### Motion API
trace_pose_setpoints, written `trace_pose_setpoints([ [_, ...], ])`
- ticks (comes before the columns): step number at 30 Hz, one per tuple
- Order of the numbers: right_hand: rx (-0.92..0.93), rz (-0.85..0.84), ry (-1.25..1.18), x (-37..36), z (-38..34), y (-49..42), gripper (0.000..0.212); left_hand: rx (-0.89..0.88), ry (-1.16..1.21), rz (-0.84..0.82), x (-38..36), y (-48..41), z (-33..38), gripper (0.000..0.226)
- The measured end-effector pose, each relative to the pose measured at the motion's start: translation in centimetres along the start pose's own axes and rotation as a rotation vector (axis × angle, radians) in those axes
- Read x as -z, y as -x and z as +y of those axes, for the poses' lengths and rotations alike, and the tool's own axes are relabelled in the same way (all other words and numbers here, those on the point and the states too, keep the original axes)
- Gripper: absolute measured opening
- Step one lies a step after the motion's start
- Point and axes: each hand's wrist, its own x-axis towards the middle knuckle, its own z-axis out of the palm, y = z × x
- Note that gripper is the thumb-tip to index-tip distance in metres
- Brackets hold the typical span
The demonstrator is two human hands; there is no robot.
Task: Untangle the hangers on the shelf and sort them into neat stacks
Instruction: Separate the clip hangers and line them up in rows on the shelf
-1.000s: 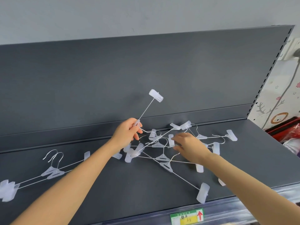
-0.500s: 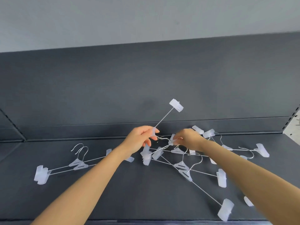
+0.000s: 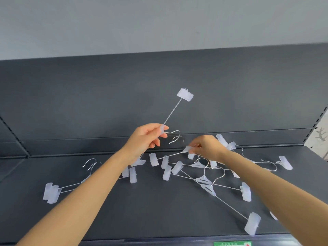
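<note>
A tangle of wire hangers with translucent white clips (image 3: pixel 204 178) lies on the dark grey shelf (image 3: pixel 159 210), spread from the middle to the right. My left hand (image 3: pixel 145 139) pinches the centre piece of one hanger (image 3: pixel 173 114) and holds it lifted and tilted, one clip end high in the air and its hook pointing right. My right hand (image 3: pixel 205 148) pinches the centre of a second hanger (image 3: pixel 168 156) just above the pile. A small stack of two hangers (image 3: pixel 58 188) lies at the left, partly hidden by my left forearm.
The shelf's dark back panel (image 3: pixel 159 95) rises right behind the pile. A perforated upright (image 3: pixel 317 123) bounds the shelf at the right. A green price label (image 3: pixel 232 243) sits on the front edge at the bottom.
Both hands have risen from the pile: the left lifted its hanger higher and clear, and the right now pinches another hanger's centre above the tangle. The camera view shifted left, then closer.
</note>
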Motion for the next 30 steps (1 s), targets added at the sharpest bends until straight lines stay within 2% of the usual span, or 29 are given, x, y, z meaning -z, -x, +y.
trace_pose_setpoints([
  [8, -0.058, 0.044, 0.062, -2.0, -1.8, -0.1, 0.019, -0.068, -0.465, 0.104, 5.5, 2.7, -1.7, 0.021],
  [13, -0.143, 0.061, 0.035, -4.4, -2.4, 0.3, 0.016, 0.008, -0.584, 0.228, 10.6, 6.9, -4.7, 0.035],
  [19, -0.208, 0.122, 0.011, -7.1, -2.8, 0.6, 0.023, 0.118, -0.757, 0.239, 14.9, 11.3, -8.6, 0.026],
  [25, -0.252, 0.259, 0.072, -7.8, -5.2, 0.7, 0.026, 0.042, -0.948, 0.221, 15.4, 13.7, -11.0, 0.016],
  [30, -0.239, 0.359, -0.034, -8.2, -7.4, 0.4, 0.025, 0.007, -0.979, 0.226, 14.4, 13.9, -12.5, 0.019],
])
